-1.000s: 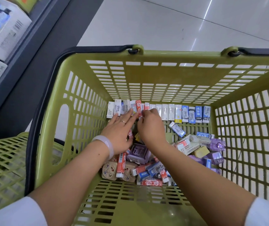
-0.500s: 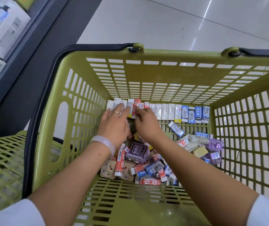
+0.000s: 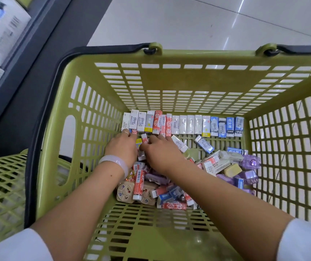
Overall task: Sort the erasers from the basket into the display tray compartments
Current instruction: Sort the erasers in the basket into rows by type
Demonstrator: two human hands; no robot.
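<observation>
The left hand [image 3: 121, 147] is laid low in the green basket [image 3: 151, 80], with its fingertips pressed against the bottom of the standing row of erasers [image 3: 183, 124] at the far wall. It cannot be told if anything is pinched there, because the fingers are curled under and hidden. A pale bangle [image 3: 116, 162] is worn on that wrist. The right hand [image 3: 162, 153] is placed just beside it, fingers bent down into the loose erasers, and a small red and white eraser [image 3: 144, 138] is touched or pinched at its tips; which one cannot be told. The row is stood up straight along the far wall, most likely so that like kinds are kept together and can be counted and picked up fast. White ones are set on the left and in the middle, red ones near the left, blue ones at the right end. The loose pile of erasers [image 3: 169, 189] is left heaped in the middle and right of the basket floor, with purple packs [image 3: 249, 162] by the right wall. No display tray is seen. The row is boxed in by the far wall and both side walls, so little room is left there. Open floor is seen at the near end of the basket, and the way up and out is not blocked. A second basket [image 3: 0, 185] is seen at the left, beside a shelf [image 3: 0, 34].
</observation>
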